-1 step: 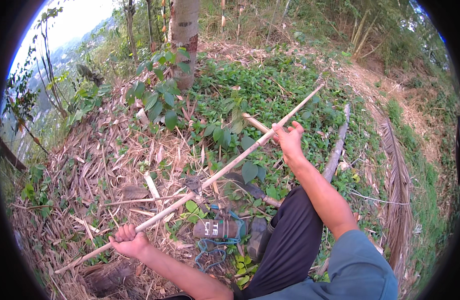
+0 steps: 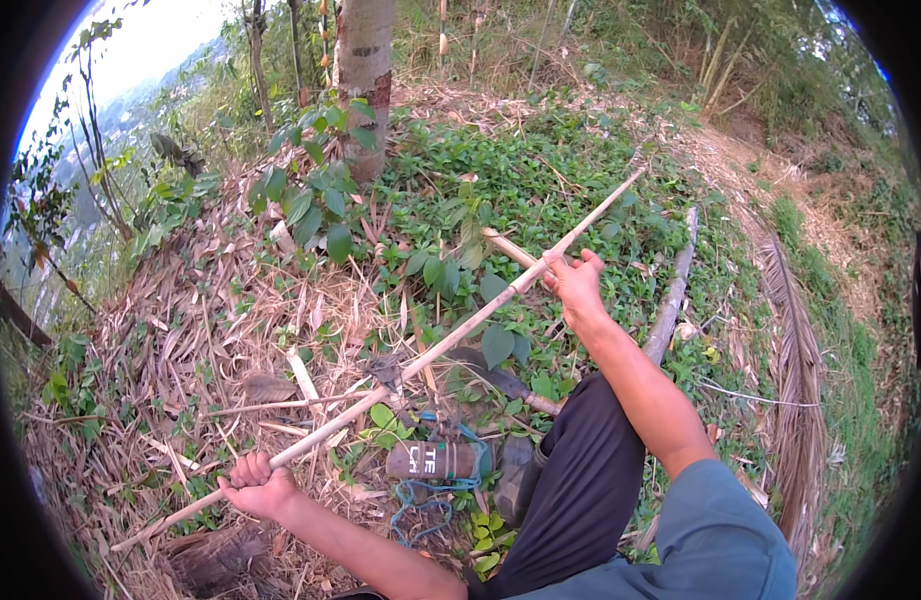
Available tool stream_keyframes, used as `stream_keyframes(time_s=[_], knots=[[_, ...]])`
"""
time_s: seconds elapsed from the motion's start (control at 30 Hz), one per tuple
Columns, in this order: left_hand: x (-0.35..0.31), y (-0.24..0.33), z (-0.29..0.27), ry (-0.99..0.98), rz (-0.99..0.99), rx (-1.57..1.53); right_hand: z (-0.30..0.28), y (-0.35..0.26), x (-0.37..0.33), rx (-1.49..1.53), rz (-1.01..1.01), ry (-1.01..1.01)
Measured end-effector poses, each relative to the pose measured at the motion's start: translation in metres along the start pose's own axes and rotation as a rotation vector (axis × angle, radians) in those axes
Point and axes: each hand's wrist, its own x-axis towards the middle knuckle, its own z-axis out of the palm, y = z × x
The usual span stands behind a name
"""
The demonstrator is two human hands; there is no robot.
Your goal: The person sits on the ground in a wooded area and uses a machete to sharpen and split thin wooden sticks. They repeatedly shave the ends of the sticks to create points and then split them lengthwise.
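Note:
A long, pale, peeled wooden pole [image 2: 450, 340] runs slantwise from the lower left to the upper right, with a short side prong near its upper part. My left hand [image 2: 260, 487] is wrapped round its lower end. Close to the prong, my right hand [image 2: 577, 285] holds the pole with the thumb and curled fingers, the outer fingers partly raised. Below the pole a dark blade [image 2: 492, 372] with a handle lies on the ground beside my knee. A brown cylinder [image 2: 430, 459] with white lettering and a blue cord [image 2: 420, 495] lies near my boot.
A tree trunk [image 2: 364, 90] with leafy shoots stands ahead. A grey log [image 2: 675, 290] lies right of my knee, and beyond it a dry palm frond [image 2: 795, 360]. Dry leaves and sticks cover the left; green plants [image 2: 450, 150] grow ahead. A wood stump [image 2: 215, 558] sits below my left hand.

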Motion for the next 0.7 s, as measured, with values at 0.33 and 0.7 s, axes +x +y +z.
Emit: stream_keyframes(time_s=[0.33,0.7], knots=[[0.006,-0.003,-0.009,0.054,0.055,0.097,-0.024,0.007,0.009,0.065,0.241,-0.257],[-0.017,-0.030,0.010,-0.123,0.075,0.152,-0.029,0.019,0.029,-0.479,0.198,-0.279]])
